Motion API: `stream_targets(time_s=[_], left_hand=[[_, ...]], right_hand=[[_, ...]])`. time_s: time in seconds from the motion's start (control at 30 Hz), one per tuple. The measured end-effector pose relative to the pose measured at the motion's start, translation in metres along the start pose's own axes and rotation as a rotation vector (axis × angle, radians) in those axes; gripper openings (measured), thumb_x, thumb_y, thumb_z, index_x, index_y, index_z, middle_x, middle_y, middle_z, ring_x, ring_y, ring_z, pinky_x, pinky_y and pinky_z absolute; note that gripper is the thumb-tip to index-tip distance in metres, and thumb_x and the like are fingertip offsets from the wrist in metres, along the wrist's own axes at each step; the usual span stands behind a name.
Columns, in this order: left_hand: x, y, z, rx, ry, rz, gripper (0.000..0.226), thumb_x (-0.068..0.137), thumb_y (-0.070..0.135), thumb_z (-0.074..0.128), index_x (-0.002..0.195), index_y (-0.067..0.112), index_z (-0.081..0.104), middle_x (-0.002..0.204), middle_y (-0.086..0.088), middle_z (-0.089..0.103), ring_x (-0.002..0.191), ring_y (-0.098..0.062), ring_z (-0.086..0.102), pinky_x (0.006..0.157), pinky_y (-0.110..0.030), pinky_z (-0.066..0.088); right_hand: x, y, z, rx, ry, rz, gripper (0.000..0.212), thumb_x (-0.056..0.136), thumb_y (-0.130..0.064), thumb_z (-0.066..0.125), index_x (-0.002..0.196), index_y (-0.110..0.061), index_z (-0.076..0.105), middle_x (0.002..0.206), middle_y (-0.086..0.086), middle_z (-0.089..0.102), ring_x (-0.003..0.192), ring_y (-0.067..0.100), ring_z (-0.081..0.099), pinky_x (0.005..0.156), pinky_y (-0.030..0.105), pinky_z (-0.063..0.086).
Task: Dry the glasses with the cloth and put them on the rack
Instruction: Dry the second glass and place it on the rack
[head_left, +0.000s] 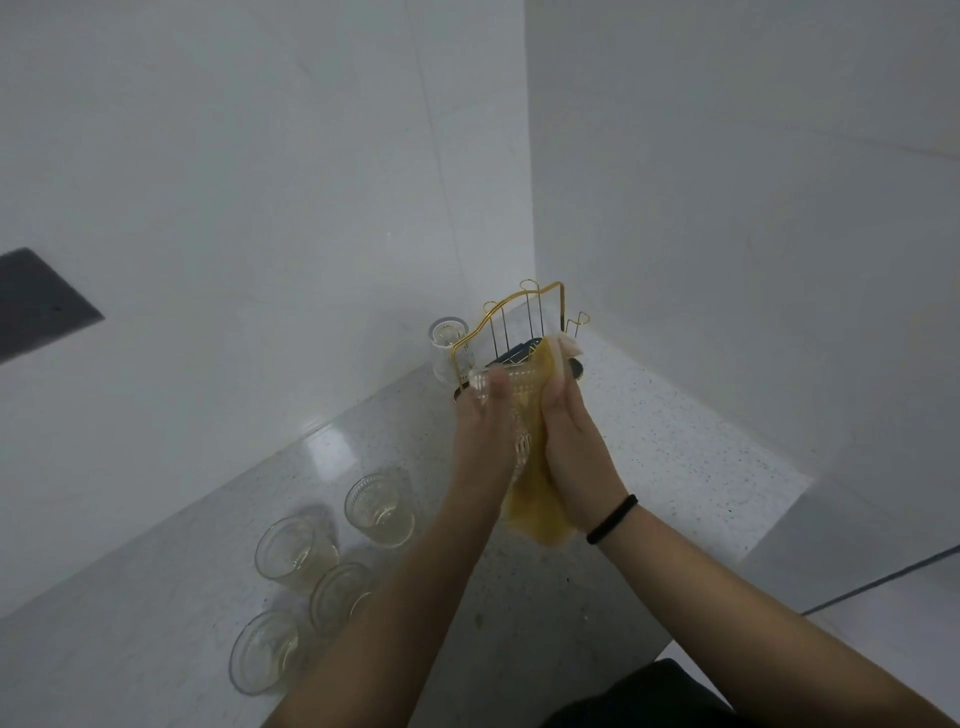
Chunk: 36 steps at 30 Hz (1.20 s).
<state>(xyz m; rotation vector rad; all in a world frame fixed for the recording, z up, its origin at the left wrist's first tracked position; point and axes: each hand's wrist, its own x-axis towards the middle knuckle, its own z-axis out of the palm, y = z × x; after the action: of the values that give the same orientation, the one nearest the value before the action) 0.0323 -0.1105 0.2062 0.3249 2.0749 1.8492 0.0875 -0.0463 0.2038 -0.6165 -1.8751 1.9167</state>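
Where the speckled, glossy stone counter (675, 441) meets two plain white walls, items run as follows. Far left: dark grey rectangular patch (36, 301) on the wall, matte. Lower left: four clear ribbed tumblers standing upright in a loose cluster on the counter, namely the nearest tumbler (265, 652), a second tumbler (293, 553), a third tumbler (340, 595) partly behind the left forearm, and a fourth tumbler (379, 509). Centre: left hand (480, 431), fingers closed around a clear patterned glass (511, 400) held in the air in front of the rack. Behind it, an inverted glass (449, 345) sits at the rack's left edge. Rack (524, 322): thin gold wire, arched frame with looped pegs, dark base, set in the corner. Right of centre: yellow cloth (535, 504), soft and crumpled, pressed against the held glass by the right hand (571, 441), fingers curled around cloth. Right wrist: black elastic band (613, 519).
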Motion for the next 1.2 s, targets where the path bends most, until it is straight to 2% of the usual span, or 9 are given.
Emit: stream_targets(time_s=[0.1,0.2,0.3,0.5,0.7,0.8,0.93,1.07,1.2], left_hand=[[-0.004,0.0,0.001,-0.057,-0.009,0.04,0.073,0.074,0.062,0.068,0.124,0.011,0.053,0.109,-0.006,0.068,0.096,-0.022,0.068,0.082,-0.035,0.058],[-0.004,-0.005,-0.002,-0.192,-0.047,0.041,0.059,0.078,0.061,0.065,0.115,0.015,0.063,0.105,-0.013,0.072,0.096,-0.03,0.071,0.079,-0.044,0.06],[-0.004,-0.006,0.0,-0.28,-0.081,-0.041,0.069,0.07,0.066,0.063,0.121,0.019,0.061,0.112,-0.011,0.071,0.1,-0.029,0.07,0.079,-0.048,0.059],[0.003,0.0,-0.008,-0.296,-0.046,-0.029,0.034,0.081,0.054,0.051,0.097,0.027,0.066,0.089,0.003,0.075,0.087,-0.019,0.073,0.071,-0.032,0.059],[-0.008,0.004,-0.002,-0.305,-0.165,-0.111,0.046,0.071,0.06,0.048,0.1,0.028,0.064,0.104,-0.002,0.072,0.098,-0.023,0.069,0.08,-0.041,0.058],[-0.003,0.004,-0.004,-0.174,-0.108,-0.005,0.037,0.08,0.06,0.038,0.094,0.035,0.063,0.091,0.01,0.072,0.091,-0.015,0.07,0.077,-0.035,0.058],[-0.002,0.005,-0.001,-0.03,-0.028,0.053,0.044,0.089,0.062,0.03,0.098,0.03,0.06,0.099,0.0,0.068,0.095,-0.018,0.066,0.087,-0.04,0.055],[-0.006,0.007,0.001,-0.096,0.0,0.055,0.067,0.077,0.067,0.057,0.12,0.016,0.054,0.109,-0.005,0.068,0.099,-0.022,0.068,0.086,-0.041,0.058],[-0.006,0.003,-0.005,-0.228,-0.075,0.077,0.05,0.083,0.056,0.053,0.109,0.016,0.067,0.101,-0.011,0.074,0.091,-0.025,0.072,0.074,-0.035,0.059]], right_hand=[[-0.008,-0.001,0.003,-0.036,0.012,-0.068,0.051,0.094,-0.048,0.02,0.144,-0.038,0.018,0.132,-0.005,0.046,0.112,0.012,0.051,0.076,0.012,0.049],[0.0,-0.013,-0.007,0.003,0.024,0.067,0.051,0.095,-0.053,0.022,0.12,-0.022,0.055,0.099,0.0,0.065,0.086,0.016,0.062,0.074,0.031,0.054],[0.011,-0.025,-0.017,-0.021,0.038,0.325,0.054,0.096,-0.052,0.02,0.093,-0.019,0.061,0.079,-0.002,0.06,0.073,0.011,0.056,0.076,0.028,0.048],[-0.02,-0.003,0.002,-0.086,-0.076,0.013,0.056,0.09,-0.057,0.017,0.138,-0.033,0.034,0.128,-0.006,0.052,0.115,0.014,0.051,0.102,0.037,0.041],[0.011,-0.022,-0.02,0.045,0.014,0.334,0.061,0.093,-0.056,0.024,0.116,-0.012,0.059,0.104,0.007,0.063,0.099,0.025,0.06,0.09,0.038,0.049],[-0.001,-0.02,-0.016,0.093,0.006,0.271,0.055,0.094,-0.054,0.02,0.113,-0.02,0.058,0.099,0.001,0.064,0.093,0.019,0.061,0.084,0.034,0.052],[-0.004,-0.011,-0.008,-0.026,0.004,0.023,0.052,0.093,-0.051,0.018,0.141,-0.033,0.028,0.131,-0.002,0.052,0.112,0.017,0.055,0.095,0.039,0.047],[-0.012,-0.014,0.004,-0.092,-0.02,-0.092,0.053,0.094,-0.046,0.019,0.145,-0.039,0.008,0.143,0.001,0.038,0.121,0.022,0.048,0.097,0.041,0.046],[-0.012,-0.008,0.002,-0.173,-0.012,-0.175,0.049,0.096,-0.047,0.021,0.144,-0.038,0.015,0.15,-0.001,0.028,0.131,0.017,0.037,0.105,0.038,0.037]])
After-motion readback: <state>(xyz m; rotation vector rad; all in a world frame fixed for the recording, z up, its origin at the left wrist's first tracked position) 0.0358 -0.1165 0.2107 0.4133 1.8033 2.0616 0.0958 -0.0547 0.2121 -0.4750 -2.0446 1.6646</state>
